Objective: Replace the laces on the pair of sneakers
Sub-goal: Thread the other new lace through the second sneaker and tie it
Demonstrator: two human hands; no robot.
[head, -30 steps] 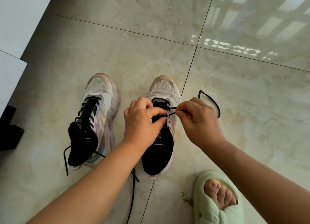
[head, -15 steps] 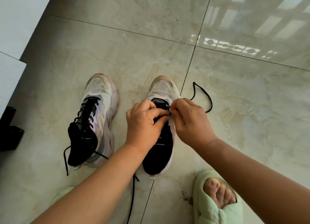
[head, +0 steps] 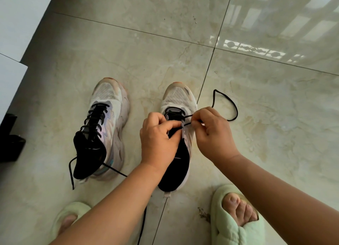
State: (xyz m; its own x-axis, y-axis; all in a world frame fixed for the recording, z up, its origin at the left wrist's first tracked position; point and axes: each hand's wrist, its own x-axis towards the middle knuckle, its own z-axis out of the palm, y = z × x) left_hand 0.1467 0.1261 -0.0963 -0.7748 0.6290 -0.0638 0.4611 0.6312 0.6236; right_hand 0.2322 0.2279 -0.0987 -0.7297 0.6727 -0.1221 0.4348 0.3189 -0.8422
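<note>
- At far left we saw the laced sneaker (head: 105, 127) standing on the tiled floor (head: 146, 61), its black lace ends trailing loose by the heel; neither hand touched it.
- Our left hand (head: 158, 136) had its fingers curled over the tongue and eyelet edge of the second sneaker (head: 178, 101), gripping the shoe's upper; the forearm reached in from the lower left, wrist bent down.
- The second sneaker sat directly under both hands, toe pointing away, only its front eyelets threaded.
- Our right hand (head: 213, 133) pinched the black lace (head: 233, 107) between thumb and forefinger just beside the right eyelet row, the other fingers curled; the free length looped out over the floor to its right.
- Green slippers (head: 236, 224) on our feet lay nearest us.
</note>
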